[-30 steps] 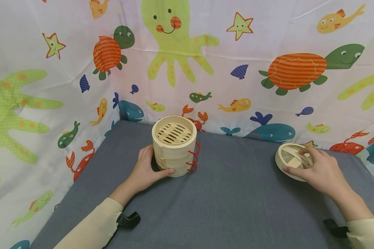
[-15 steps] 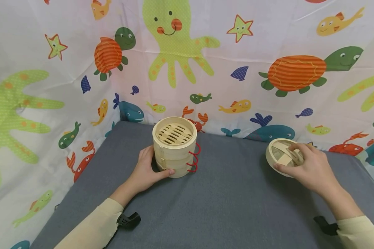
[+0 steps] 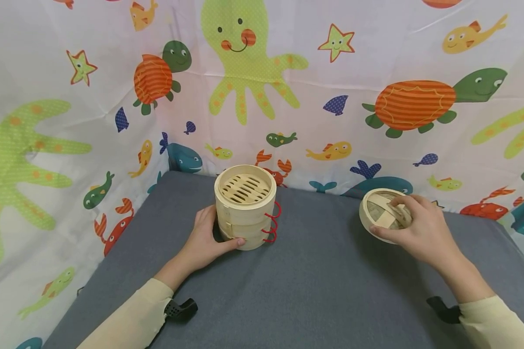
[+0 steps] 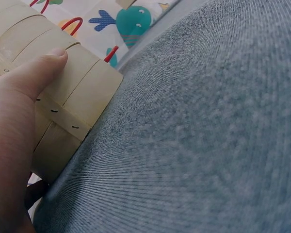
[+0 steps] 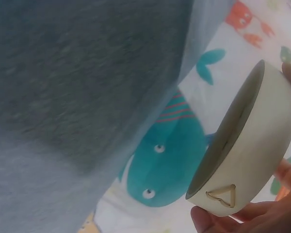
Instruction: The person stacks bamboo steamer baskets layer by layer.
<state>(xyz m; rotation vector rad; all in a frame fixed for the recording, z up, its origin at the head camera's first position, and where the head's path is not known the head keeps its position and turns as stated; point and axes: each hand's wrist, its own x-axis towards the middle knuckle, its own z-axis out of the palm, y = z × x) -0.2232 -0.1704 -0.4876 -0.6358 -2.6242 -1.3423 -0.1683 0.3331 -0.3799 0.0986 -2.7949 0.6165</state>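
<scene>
A round bamboo steamer (image 3: 243, 215) of stacked tiers, with red loops on its right side, stands upright on the grey cloth. My left hand (image 3: 204, 238) holds its left side near the base, thumb across the front and fingers hidden behind. In the left wrist view the thumb presses the wall of the steamer (image 4: 85, 82). To the right, my right hand (image 3: 425, 235) grips the woven bamboo lid (image 3: 368, 220), which is tilted and raised off the cloth. The right wrist view shows the side wall of the lid (image 5: 262, 141), with fingers at its edges.
The grey cloth (image 3: 305, 271) covers the table between and in front of both hands. A white curtain (image 3: 305, 121) printed with sea animals hangs close behind and along the left side. Black wrist cameras (image 3: 181, 309) sit at both cuffs.
My right hand has carried the lid leftward and slightly up, toward the steamer. The left hand and the steamer stay in place; the head view has shifted slightly.
</scene>
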